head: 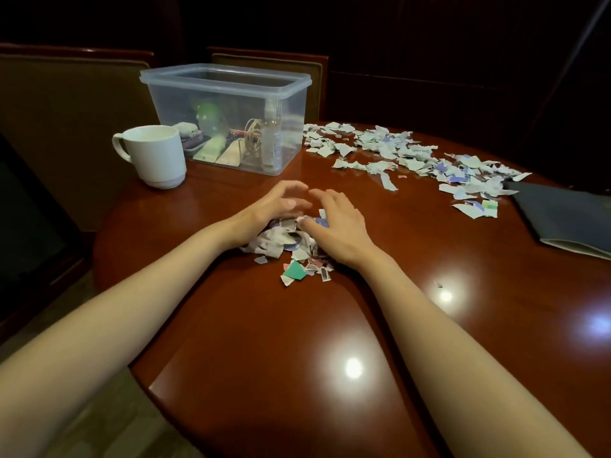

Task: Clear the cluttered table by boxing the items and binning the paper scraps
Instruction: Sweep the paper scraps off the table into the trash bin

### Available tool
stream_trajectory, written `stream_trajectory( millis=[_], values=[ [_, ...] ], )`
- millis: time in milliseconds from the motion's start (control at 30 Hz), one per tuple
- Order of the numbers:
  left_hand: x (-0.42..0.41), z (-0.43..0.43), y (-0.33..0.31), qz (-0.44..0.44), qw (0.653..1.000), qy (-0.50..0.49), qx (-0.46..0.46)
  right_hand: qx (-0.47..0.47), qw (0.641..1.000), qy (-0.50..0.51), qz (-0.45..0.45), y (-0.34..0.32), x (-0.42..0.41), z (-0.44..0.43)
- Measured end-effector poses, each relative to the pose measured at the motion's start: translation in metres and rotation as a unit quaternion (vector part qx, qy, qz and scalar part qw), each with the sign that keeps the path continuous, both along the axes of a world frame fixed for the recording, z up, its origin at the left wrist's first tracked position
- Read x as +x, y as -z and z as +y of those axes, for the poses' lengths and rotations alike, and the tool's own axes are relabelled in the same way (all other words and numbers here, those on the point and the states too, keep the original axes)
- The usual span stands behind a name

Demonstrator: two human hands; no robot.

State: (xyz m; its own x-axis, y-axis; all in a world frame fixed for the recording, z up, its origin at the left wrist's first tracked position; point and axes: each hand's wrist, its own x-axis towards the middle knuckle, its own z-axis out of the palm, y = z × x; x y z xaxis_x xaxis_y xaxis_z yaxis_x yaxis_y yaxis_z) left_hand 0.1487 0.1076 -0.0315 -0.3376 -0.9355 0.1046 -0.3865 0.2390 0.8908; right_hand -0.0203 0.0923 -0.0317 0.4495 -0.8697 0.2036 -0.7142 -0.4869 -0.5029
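A small heap of torn paper scraps [283, 243] lies in the middle of the glossy wooden table [251, 328]. My left hand [273, 206] cups the heap's left side with arched fingers. My right hand [334, 220] rests over its right side, fingers spread and its thumb among the scraps. A few loose bits, one teal [295, 270], lie just in front of the heap. Many more scattered scraps [400, 152] spread across the far right of the table. A clear plastic box [226, 73] at the back holds several small items.
A white mug [155, 157] stands left of the box. A dark flat folder [562, 218] lies at the right edge beside the scattered scraps. Chair backs [315, 81] stand behind the table. One stray scrap [438, 284] sits near my right forearm.
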Motion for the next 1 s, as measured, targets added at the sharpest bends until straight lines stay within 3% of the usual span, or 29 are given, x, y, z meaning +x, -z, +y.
stream_trajectory(
  millis=[100,200,267,300,400,567,700,1000],
  values=[
    [0.005,0.02,-0.004,0.007,1.0,-0.018,0.025,0.035,0.997,-0.056,0.04,-0.003,-0.001,0.005],
    [0.009,0.048,-0.009,-0.167,0.984,-0.014,0.058,0.034,0.989,-0.1,0.104,-0.003,-0.002,0.015],
    [0.001,0.063,-0.006,-0.311,0.95,-0.011,0.033,-0.003,0.983,-0.1,0.156,-0.001,-0.002,0.023],
    [-0.004,0.064,-0.004,-0.342,0.939,-0.021,0.021,-0.032,0.982,-0.094,0.16,-0.001,-0.001,0.027],
    [-0.02,0.06,-0.004,-0.321,0.945,-0.068,-0.004,-0.095,0.984,-0.08,0.126,-0.003,0.003,0.037],
    [-0.033,0.057,-0.004,-0.269,0.96,-0.076,-0.027,-0.087,0.988,-0.061,0.111,-0.01,0.001,0.044],
    [-0.037,0.057,-0.003,-0.279,0.953,-0.105,-0.046,-0.092,0.987,-0.024,0.132,-0.014,-0.003,0.044],
    [-0.07,0.056,0.003,-0.343,0.923,-0.121,-0.128,-0.118,0.989,0.07,0.051,-0.024,-0.029,0.033]
  ],
)
